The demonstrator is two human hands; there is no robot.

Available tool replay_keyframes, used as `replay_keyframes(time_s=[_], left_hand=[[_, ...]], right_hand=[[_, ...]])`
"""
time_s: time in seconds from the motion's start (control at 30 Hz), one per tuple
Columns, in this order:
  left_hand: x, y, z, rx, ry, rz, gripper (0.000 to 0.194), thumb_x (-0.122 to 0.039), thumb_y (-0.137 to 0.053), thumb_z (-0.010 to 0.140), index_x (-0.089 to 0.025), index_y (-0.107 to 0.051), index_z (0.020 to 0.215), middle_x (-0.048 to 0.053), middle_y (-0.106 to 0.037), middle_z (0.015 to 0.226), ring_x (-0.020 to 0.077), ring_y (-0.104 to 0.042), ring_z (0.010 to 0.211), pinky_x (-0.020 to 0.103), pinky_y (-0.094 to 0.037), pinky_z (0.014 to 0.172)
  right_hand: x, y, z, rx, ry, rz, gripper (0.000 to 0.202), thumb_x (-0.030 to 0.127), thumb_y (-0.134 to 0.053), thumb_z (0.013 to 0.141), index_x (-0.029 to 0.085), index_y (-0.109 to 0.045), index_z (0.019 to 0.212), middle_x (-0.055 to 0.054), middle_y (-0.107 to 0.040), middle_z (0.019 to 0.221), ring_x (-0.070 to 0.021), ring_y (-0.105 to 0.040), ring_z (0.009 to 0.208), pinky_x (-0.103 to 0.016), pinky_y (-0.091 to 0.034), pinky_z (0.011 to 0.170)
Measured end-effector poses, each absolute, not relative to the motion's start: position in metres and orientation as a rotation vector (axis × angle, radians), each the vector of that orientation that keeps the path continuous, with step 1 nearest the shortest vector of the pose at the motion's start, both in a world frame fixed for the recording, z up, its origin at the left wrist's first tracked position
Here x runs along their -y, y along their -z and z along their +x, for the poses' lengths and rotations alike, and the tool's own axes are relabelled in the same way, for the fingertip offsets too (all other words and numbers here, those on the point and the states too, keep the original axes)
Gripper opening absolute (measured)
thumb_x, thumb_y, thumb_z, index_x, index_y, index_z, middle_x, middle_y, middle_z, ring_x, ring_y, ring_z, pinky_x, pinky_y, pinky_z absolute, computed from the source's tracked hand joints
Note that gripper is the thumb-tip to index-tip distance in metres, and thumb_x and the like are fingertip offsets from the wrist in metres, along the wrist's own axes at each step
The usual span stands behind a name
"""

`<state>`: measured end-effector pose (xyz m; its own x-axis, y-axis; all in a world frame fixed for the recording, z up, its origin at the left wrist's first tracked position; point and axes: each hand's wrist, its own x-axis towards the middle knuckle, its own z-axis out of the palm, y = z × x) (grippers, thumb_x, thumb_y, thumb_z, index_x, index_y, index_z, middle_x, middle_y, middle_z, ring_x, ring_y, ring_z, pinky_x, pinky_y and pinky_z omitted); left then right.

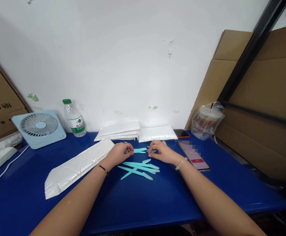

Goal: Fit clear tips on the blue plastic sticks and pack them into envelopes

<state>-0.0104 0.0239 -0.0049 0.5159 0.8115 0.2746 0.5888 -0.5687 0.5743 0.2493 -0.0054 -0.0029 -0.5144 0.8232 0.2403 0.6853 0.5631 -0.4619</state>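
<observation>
My left hand [119,152] pinches the handle ends of a few turquoise eyebrow razors [140,150] just above the blue table. At their other end, the thumb and fingers of my right hand [163,152] close around clear capped blade ends [150,149]; the exact grip is partly hidden. Closer to me, several more turquoise eyebrow razors [139,168] lie in a loose, crossed pile, their blade ends pointing right. A long white padded mailer [76,168] lies flat beside my left hand, partly behind that wrist.
White padded mailers [118,129] are stacked against the wall, with another white mailer [157,132] beside them. A blue fan [40,127] and water bottle [74,119] stand left. Right are a lit phone [194,155], a second phone [182,133] and a bagged drink cup [206,119].
</observation>
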Motion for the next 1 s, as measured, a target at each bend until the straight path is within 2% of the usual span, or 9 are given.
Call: replay_keyframes(time_s=[0.13, 0.27, 0.43, 0.57, 0.63, 0.7, 0.8, 1.0], left_hand=[[-0.012, -0.002, -0.002, -1.113, -0.445, 2.42, 0.026, -0.044, -0.055, 0.078, -0.022, -0.068, 0.08, 0.001, -0.063, 0.074, 0.0144, -0.055, 0.064, 0.023, -0.035, 0.056], [-0.006, -0.002, 0.004, -1.028, -0.304, 2.45, 0.028, -0.047, -0.057, 0.078, -0.02, -0.066, 0.079, 0.0, -0.063, 0.073, 0.0141, -0.055, 0.068, 0.022, -0.034, 0.057], [-0.006, -0.002, 0.005, -1.069, -0.304, 2.488, 0.028, -0.044, -0.052, 0.082, -0.02, -0.065, 0.077, 0.001, -0.063, 0.074, 0.0147, -0.054, 0.068, 0.023, -0.034, 0.059], [-0.006, 0.0, 0.005, -1.112, -0.341, 2.406, 0.039, -0.053, -0.046, 0.084, -0.019, -0.065, 0.08, 0.001, -0.062, 0.07, 0.0137, -0.052, 0.062, 0.023, -0.034, 0.056], [-0.005, 0.001, 0.005, -1.095, -0.344, 2.402, 0.044, -0.054, -0.042, 0.086, -0.018, -0.064, 0.075, 0.0, -0.059, 0.066, 0.0127, -0.05, 0.059, 0.022, -0.034, 0.056], [-0.006, 0.002, 0.006, -1.063, -0.346, 2.449, 0.042, -0.049, -0.042, 0.087, -0.018, -0.062, 0.069, 0.0, -0.06, 0.065, 0.0125, -0.051, 0.06, 0.022, -0.035, 0.058], [-0.01, 0.003, 0.005, -1.089, -0.355, 2.533, 0.034, -0.04, -0.045, 0.087, -0.018, -0.063, 0.068, 0.002, -0.065, 0.075, 0.0139, -0.055, 0.067, 0.023, -0.036, 0.061], [-0.02, 0.004, -0.003, -1.362, -0.426, 2.551, 0.021, -0.036, -0.051, 0.083, -0.022, -0.067, 0.088, 0.003, -0.067, 0.088, 0.0173, -0.059, 0.076, 0.026, -0.04, 0.065]], right_hand=[[0.01, 0.004, 0.24, 2.478, -0.466, -1.223, 0.013, 0.035, -0.065, 0.08, 0.023, -0.066, 0.085, -0.002, -0.055, 0.096, -0.0211, -0.051, 0.098, -0.038, -0.031, 0.086], [0.008, 0.007, 0.238, 2.535, -0.452, -1.217, 0.011, 0.032, -0.063, 0.082, 0.021, -0.064, 0.081, -0.003, -0.055, 0.097, -0.0206, -0.05, 0.097, -0.036, -0.031, 0.083], [0.007, 0.004, 0.242, 2.524, -0.348, -1.2, 0.006, 0.024, -0.061, 0.083, 0.019, -0.062, 0.08, -0.004, -0.056, 0.097, -0.02, -0.049, 0.094, -0.035, -0.03, 0.082], [0.008, -0.001, 0.244, 2.479, -0.314, -1.177, 0.005, 0.023, -0.061, 0.083, 0.019, -0.06, 0.082, -0.003, -0.055, 0.096, -0.0189, -0.049, 0.095, -0.034, -0.03, 0.083], [0.009, -0.003, 0.244, 2.477, -0.309, -1.157, 0.006, 0.026, -0.061, 0.084, 0.02, -0.06, 0.082, -0.003, -0.055, 0.096, -0.0185, -0.049, 0.095, -0.033, -0.031, 0.084], [0.009, -0.003, 0.244, 2.492, -0.304, -1.144, 0.006, 0.026, -0.06, 0.084, 0.02, -0.06, 0.082, -0.003, -0.055, 0.096, -0.0186, -0.049, 0.095, -0.034, -0.031, 0.084], [0.005, 0.001, 0.247, 2.499, -0.282, -1.161, 0.005, 0.024, -0.061, 0.084, 0.02, -0.061, 0.081, -0.003, -0.056, 0.096, -0.0191, -0.049, 0.096, -0.034, -0.03, 0.084], [-0.003, 0.003, 0.261, 2.342, -0.22, -1.331, 0.007, 0.026, -0.061, 0.083, 0.019, -0.061, 0.08, -0.004, -0.056, 0.096, -0.0194, -0.051, 0.095, -0.037, -0.029, 0.087]])
